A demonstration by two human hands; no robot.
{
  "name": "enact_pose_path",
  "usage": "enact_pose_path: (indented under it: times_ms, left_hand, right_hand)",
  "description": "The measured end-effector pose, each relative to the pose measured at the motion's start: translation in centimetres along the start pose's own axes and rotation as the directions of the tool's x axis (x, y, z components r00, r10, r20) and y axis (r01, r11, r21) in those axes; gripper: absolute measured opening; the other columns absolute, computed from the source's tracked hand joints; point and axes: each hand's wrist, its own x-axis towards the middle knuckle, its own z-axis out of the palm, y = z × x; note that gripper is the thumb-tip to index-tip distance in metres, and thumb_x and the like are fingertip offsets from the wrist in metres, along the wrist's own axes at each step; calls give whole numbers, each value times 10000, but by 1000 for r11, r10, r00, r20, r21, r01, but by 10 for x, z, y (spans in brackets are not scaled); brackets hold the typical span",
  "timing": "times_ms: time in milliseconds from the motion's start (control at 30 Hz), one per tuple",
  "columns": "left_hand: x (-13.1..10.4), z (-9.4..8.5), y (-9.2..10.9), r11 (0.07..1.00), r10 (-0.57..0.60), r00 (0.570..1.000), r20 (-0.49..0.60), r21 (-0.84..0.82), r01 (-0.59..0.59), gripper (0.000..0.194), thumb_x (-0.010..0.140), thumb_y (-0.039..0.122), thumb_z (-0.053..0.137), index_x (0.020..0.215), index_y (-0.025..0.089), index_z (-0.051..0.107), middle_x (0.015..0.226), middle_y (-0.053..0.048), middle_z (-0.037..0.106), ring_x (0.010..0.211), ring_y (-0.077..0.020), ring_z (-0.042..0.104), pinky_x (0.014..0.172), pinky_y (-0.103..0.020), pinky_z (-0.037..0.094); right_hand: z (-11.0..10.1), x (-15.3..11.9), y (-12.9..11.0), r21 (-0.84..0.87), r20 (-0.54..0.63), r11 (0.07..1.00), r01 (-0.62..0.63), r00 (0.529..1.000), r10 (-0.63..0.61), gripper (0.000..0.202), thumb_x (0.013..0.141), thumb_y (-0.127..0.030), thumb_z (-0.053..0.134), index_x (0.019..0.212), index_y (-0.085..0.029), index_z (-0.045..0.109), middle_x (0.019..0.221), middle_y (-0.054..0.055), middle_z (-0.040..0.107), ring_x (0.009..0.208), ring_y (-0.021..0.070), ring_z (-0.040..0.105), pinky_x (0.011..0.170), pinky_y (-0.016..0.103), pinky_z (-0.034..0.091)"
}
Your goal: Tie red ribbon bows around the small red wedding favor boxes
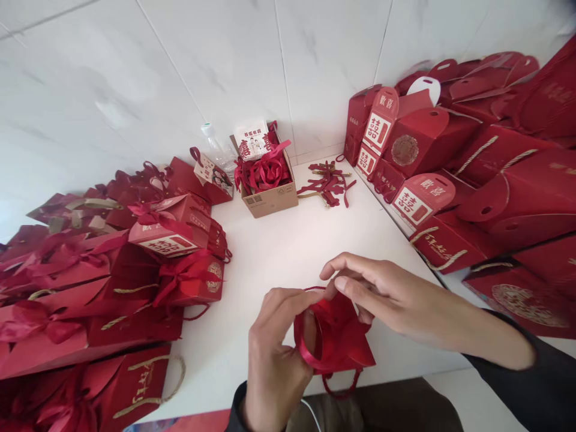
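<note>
A small red gift box (pixel 362 351) stands near the front edge of the white table, with a cord handle (pixel 342 393) hanging at its near side. My left hand (pixel 276 342) is closed on a red ribbon (pixel 306 355), which forms a loop at the left of the box top. Above the box, my right hand (pixel 391 294) has its fingers bent and thumb drawn in, pinching at the ribbon close to my left fingertips. The right fingertips partly hide the ribbon there.
Red gift boxes with ribbon bows (pixel 180 282) are piled at the left. More red boxes (pixel 432 141) are stacked at the right. Against the wall stand a cardboard box (pixel 270 204) of ribbons and a clear bottle (pixel 213 141). Dark red cords (pixel 330 186) lie beside them.
</note>
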Motion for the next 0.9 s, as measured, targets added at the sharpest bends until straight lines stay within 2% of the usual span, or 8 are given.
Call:
enact_pose_path:
  times_ms: [67,167,233,367,533,667,767,900]
  left_hand:
    - [-4,6,-5,968,198,980,-26,163,-191,407,899,-5,606,1192,254,716,1000,-41,728,884,-169,680,770,-286,556]
    - [-8,14,-9,936,273,957,-95,257,-241,384,909,-23,605,1218,199,666,1052,-60,701,954,-161,670,838,-276,554]
    - [-9,17,-9,944,237,961,-143,269,-192,305,908,6,633,1154,186,645,1011,-47,696,937,-147,670,833,-249,549]
    - [-11,16,-9,969,152,973,-174,219,-113,190,899,58,687,982,209,609,851,14,670,766,-112,640,708,-219,519]
    - [-21,10,-6,995,25,992,-125,102,-12,151,907,80,690,959,219,661,844,9,685,755,-121,649,681,-235,513]
    - [-32,9,3,994,-107,982,-156,-14,106,121,910,124,679,913,243,696,831,13,682,752,-139,631,673,-255,475]
    - [-41,8,9,933,-344,920,-188,-174,314,143,909,222,686,769,234,660,737,22,608,678,-140,560,638,-271,407]
    - [-51,1,3,710,-682,727,-84,-316,629,320,842,368,753,631,201,580,635,27,473,623,-135,425,612,-274,326]
  right_hand:
    - [5,4,2,23,35,1000,19,999,-19,272,1073,-451,463,1215,-270,609,895,-8,687,702,137,596,642,258,486]
    - [9,5,0,49,92,998,42,995,-46,203,1029,-388,566,1128,-243,668,937,-2,711,767,140,606,680,252,473]
    - [9,4,-2,45,97,999,19,995,-24,158,1001,-360,604,1040,-235,692,871,-16,693,730,133,579,653,251,450]
    - [5,-2,-5,-12,10,1000,1,1000,-1,173,1001,-398,592,960,-251,673,753,-43,594,656,131,488,600,262,392]
    - [0,-8,-8,161,-1,987,21,1000,-21,197,1029,-428,563,943,-256,603,776,-56,516,672,118,452,620,241,391]
    - [-9,-17,-1,63,32,997,-41,999,39,253,1015,-489,571,925,-261,631,722,-64,437,644,121,382,574,238,337]
    - [-16,-27,16,-114,29,986,-124,991,128,278,958,-529,631,885,-267,685,657,-62,442,605,131,372,523,255,292]
    - [-22,-37,35,-379,-131,898,-222,974,186,366,926,-576,620,761,-255,683,601,-48,494,560,142,386,501,278,272]
